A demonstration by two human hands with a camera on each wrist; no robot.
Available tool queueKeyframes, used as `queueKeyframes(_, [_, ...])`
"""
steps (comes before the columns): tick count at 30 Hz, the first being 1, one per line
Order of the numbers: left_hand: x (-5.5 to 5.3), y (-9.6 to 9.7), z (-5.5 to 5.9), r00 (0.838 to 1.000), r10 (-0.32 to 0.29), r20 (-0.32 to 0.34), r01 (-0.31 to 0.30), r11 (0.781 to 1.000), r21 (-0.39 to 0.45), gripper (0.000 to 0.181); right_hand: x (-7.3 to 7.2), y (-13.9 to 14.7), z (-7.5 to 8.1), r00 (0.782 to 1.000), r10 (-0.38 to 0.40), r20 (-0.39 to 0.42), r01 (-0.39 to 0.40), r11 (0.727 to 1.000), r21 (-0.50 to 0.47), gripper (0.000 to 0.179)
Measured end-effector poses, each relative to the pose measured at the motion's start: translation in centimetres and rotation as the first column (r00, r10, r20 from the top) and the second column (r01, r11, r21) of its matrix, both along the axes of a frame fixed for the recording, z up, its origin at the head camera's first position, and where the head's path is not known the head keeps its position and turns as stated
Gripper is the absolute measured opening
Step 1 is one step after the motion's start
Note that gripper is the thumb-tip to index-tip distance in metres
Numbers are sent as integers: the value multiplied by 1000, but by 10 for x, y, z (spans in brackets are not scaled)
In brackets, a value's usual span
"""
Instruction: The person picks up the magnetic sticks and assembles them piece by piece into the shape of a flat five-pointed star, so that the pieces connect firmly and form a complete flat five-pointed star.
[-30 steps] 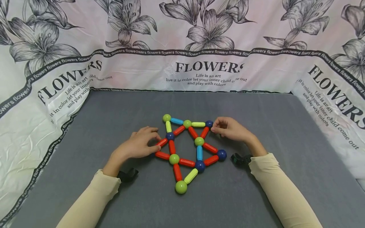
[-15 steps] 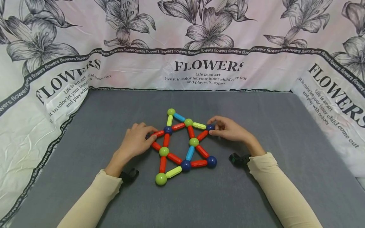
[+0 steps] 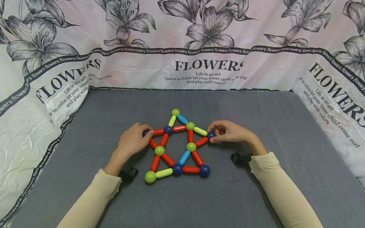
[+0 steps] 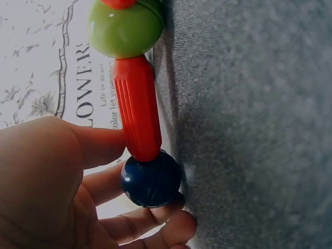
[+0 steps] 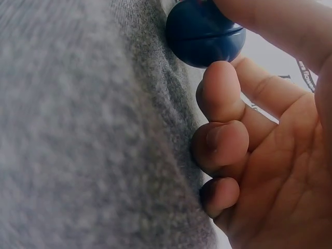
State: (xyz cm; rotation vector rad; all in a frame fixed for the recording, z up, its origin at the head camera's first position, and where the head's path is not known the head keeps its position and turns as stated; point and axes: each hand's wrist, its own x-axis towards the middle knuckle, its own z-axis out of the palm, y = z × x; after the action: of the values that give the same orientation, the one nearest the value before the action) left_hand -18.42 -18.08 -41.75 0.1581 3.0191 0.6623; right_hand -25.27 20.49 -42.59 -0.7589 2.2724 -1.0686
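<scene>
A flat six-pointed star of magnetic rods [image 3: 190, 136] and balls lies on the grey table. Its rods are red, blue and yellow-green, its balls green and dark blue. At the star's left point, my left hand [image 3: 132, 139] holds a dark blue ball [image 4: 150, 179]. The thumb lies against the red rod [image 4: 137, 106] joined to that ball, the fingers curl around and behind it. My right hand [image 3: 231, 131] pinches another dark blue ball [image 5: 202, 39] at the right point between thumb and index finger, its other fingers curled. Fingers partly hide both balls.
Nearest me are a green corner ball [image 3: 150, 177] and a blue corner ball [image 3: 204, 171]; a green ball [image 3: 175, 112] tops the far point. A flower-printed cloth [image 3: 208, 71] stands along the back and sides of the grey table [image 3: 228, 196].
The star has turned clockwise: its far point moved right, its near points left. My left hand shifted slightly left, and my right hand, previously beside the blue ball, now grips it a little nearer me.
</scene>
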Motion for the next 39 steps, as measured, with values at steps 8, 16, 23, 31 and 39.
queueKeyframes(8, [0, 0, 0, 1000, -10, -5, 10, 1000, 2, 32, 0, 0, 2, 1000, -5, 9, 5, 1000, 4, 33])
queueKeyframes(16, [-1, -1, 0, 1000, -14, 1, 14, 1000, 1, 33, 0, 1, 1, 1000, 1, 2, -1, 1000, 3, 33])
queueKeyframes(23, [3, 7, 6, 996, -94, -3, 94, 996, 5, 45, 1, -1, 0, 995, -13, -97, 15, 1000, 21, 45])
queueKeyframes(31, [25, 34, 15, 890, -456, 7, 456, 889, -26, 38, 7, -11, -1, 984, 42, -175, -44, 999, -6, 43])
queueKeyframes(39, [44, 59, 11, 809, -575, 121, 586, 804, -96, 50, 9, -20, -4, 974, 75, -212, -76, 997, 3, 22])
